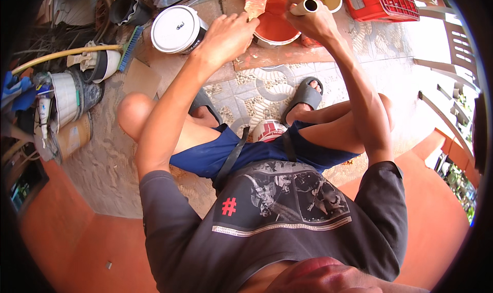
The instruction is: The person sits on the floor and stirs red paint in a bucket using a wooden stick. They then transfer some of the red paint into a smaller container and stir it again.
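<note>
From my end I read this as the loading step, paint being worked at the bucket, though that is my judgement. The left hand [228, 36] has its grip closed on the paintbrush [255, 2], whose red-stained bristles point away from the body, at the left edge of the bucket [278, 43]. I cannot tell whether they touch the rim. The right hand [316, 24] has its fingers curled round a pale cylinder [300, 8] with a dark round end toward me (a handle or a tube, I can't say which), and whatever lies beyond it is hidden by the hand. The orange-red paint [276, 24] sits inside the bucket, straight ahead of the feet, on a brown board [246, 61]. A white lidded pail [175, 28] stands to the left and a cream bucket [335, 7] just beyond on the right.

For the next move I'd want the bristles kept over the paint, the excess wiped off against the rim, and the right hand holding its piece steady, clear of the brush, so nothing drips past the board onto the tiles [264, 87]
</note>
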### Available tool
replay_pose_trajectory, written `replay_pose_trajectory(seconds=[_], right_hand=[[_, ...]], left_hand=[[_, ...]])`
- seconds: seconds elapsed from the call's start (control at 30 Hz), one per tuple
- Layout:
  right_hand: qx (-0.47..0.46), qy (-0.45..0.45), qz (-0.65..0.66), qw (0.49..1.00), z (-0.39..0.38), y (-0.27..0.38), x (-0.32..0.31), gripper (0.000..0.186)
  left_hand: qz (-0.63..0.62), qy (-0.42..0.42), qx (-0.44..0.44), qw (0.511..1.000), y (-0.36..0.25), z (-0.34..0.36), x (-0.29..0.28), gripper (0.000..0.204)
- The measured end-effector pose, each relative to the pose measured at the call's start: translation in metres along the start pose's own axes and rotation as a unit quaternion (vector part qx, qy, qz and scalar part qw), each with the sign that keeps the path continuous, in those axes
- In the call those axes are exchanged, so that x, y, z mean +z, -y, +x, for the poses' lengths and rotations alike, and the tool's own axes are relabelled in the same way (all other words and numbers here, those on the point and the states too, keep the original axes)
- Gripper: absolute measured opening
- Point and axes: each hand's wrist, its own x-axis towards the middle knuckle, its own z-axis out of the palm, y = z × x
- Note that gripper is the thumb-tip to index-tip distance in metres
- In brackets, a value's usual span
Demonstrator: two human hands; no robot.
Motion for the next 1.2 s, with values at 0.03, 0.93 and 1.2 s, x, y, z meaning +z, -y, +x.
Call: replay_pose_trajectory(seconds=[0.03,0.93,1.2], right_hand=[[0.010,0.012,-0.029,0.999,0.000,-0.005,0.002,0.020],[-0.026,0.007,0.040,0.999,-0.001,0.008,-0.005,0.026],[-0.018,0.062,-0.011,0.998,0.003,0.018,-0.007,0.028]], left_hand=[[0.002,-0.002,0.001,1.000,0.001,0.000,0.001,0.028],[0.000,-0.019,0.021,1.000,0.001,0.000,0.011,0.020],[0.018,0.007,0.013,1.000,0.003,0.001,0.011,0.025]])
